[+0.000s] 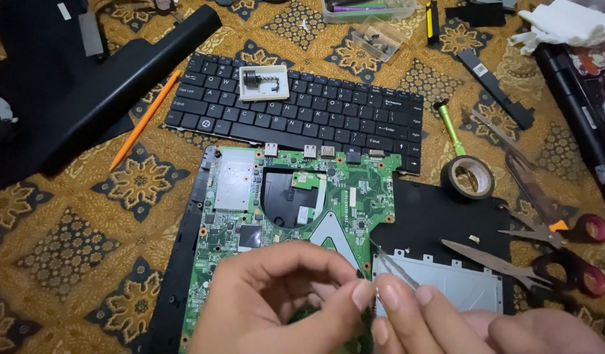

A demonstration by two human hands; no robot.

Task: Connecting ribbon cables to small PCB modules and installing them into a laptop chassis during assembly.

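One green circuit board (282,203) lies in its black case — both hands meet over its lower edge. Left hand (276,301) fingers pinch together; right hand (440,321) pinches tweezers (395,267). One keyboard (302,108) carries one white tray (263,82) of screws. One tape roll (467,177), one pair of scissors (538,252).

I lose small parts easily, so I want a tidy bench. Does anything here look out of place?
Yes. A small white tray of screws sits on the loose keyboard, where it could tip. The scissors lie open on the laptop base.
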